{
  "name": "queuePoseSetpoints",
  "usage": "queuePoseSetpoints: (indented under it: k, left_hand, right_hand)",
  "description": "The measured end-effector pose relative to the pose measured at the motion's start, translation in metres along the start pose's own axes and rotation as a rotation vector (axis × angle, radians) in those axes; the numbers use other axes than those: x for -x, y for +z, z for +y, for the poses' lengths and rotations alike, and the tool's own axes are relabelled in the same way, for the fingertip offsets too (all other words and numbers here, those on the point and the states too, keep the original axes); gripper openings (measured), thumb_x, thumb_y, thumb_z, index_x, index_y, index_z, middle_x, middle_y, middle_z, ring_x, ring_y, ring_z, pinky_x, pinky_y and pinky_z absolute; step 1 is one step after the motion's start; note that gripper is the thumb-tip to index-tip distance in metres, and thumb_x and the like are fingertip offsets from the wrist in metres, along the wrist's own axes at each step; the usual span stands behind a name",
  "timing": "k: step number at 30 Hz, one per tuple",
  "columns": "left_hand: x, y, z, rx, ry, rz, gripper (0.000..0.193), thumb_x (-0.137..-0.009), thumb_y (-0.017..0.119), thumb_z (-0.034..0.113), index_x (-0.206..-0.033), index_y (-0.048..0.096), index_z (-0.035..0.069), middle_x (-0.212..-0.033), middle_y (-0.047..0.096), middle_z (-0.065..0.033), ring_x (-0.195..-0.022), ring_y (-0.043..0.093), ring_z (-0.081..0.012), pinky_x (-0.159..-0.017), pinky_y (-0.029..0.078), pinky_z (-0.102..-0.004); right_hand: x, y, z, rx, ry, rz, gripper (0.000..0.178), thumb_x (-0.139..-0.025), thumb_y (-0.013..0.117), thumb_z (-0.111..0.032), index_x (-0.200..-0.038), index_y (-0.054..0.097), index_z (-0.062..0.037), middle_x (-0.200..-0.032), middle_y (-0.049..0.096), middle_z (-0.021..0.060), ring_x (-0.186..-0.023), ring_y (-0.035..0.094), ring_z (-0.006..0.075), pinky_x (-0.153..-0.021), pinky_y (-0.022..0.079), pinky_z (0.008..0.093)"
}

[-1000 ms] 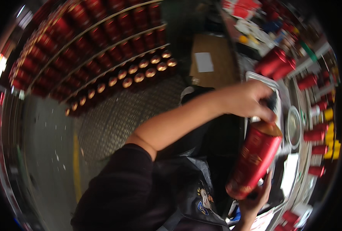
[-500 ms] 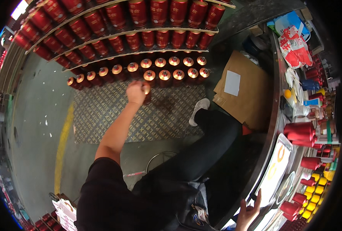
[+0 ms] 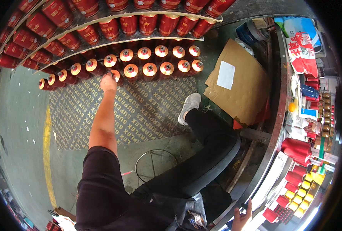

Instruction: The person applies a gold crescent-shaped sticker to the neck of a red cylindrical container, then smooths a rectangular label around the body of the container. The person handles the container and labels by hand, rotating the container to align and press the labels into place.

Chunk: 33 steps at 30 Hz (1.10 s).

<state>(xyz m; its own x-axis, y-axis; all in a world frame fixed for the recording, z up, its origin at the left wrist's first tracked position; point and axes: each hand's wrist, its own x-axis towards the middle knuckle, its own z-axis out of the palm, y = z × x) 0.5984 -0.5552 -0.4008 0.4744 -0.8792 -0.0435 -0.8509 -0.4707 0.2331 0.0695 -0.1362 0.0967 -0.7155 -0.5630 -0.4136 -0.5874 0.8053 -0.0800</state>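
Bottle (image 3: 116, 74) lines up with front row (image 3: 149, 70)

Change over last half second: from out over the mat (image 3: 140, 115), ahead of the row, to the row's 9 o'clock end; that's 10 o'clock in view. Left hand (image 3: 108, 82) has fingers wrapped on it, no release yet. Right hand (image 3: 242, 220) at 5 o'clock: fingers spread, no grip visible. Reads as placement nearly done; base hidden, can't confirm contact.

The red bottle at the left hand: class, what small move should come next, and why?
Probably the left hand should loosen its grip on the red bottle and draw away: the bottle appears upright, at the left end of the front row of gold-topped bottles.
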Motion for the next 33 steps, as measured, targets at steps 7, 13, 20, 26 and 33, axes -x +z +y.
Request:
queuePoseSetpoints:
  k: [7,13,20,26,33]
  left_hand:
    - [0.003,0.016,-0.02,0.103,0.128,0.147,0.029,-0.084,0.072,0.024,-0.111,0.074,0.014,-0.098,0.074,-0.0146,-0.086,0.072,-0.0345,-0.074,0.057,-0.0471]
    - [0.061,-0.057,0.12,0.511,0.297,0.169,0.03,-0.093,0.069,0.025,-0.092,0.066,-0.005,-0.085,0.07,-0.0188,-0.079,0.067,-0.0317,-0.074,0.052,-0.0424]
    - [0.346,-0.249,0.412,1.363,0.917,-0.516,0.019,-0.1,0.065,0.016,-0.095,0.072,-0.001,-0.094,0.075,-0.0061,-0.084,0.067,-0.0099,-0.077,0.054,-0.0255]
    - [0.54,-0.312,0.49,1.25,1.469,-0.736,0.014,-0.091,0.071,0.013,-0.096,0.071,0.0,-0.077,0.069,-0.0157,-0.071,0.07,-0.0277,-0.064,0.052,-0.0348]
    - [0.559,-0.287,0.495,1.385,1.246,-0.462,0.029,-0.085,0.078,0.019,-0.096,0.058,0.0,-0.085,0.064,-0.0109,-0.077,0.064,-0.0269,-0.072,0.051,-0.0364]
  right_hand:
    - [0.017,0.004,-0.013,-0.278,-0.054,0.1,0.067,-0.077,0.069,0.003,-0.142,0.052,0.0004,-0.134,0.062,0.0209,-0.129,0.056,0.0316,-0.112,0.039,0.0397]
    - [0.053,-0.002,0.014,-0.422,0.001,0.275,0.059,-0.079,0.077,-0.007,-0.136,0.061,-0.0086,-0.109,0.068,0.008,-0.055,0.04,0.0067,-0.05,0.036,0.0232]
    - [0.094,-0.004,0.109,-0.47,-0.04,0.437,0.056,-0.077,0.078,-0.009,-0.13,0.062,-0.0016,-0.103,0.07,0.0155,-0.069,0.061,0.0239,-0.066,0.051,0.034]
    - [0.138,0.022,0.193,-0.798,0.203,0.6,0.053,-0.09,0.063,0.001,-0.142,0.054,-0.0006,-0.121,0.065,0.0114,-0.071,0.056,0.0076,-0.062,0.044,0.0214]
    - [0.148,0.032,0.248,-0.911,0.171,0.683,0.053,-0.097,0.061,-0.005,-0.147,0.047,-0.0014,-0.128,0.062,0.0169,-0.103,0.06,0.0193,-0.088,0.048,0.0286]
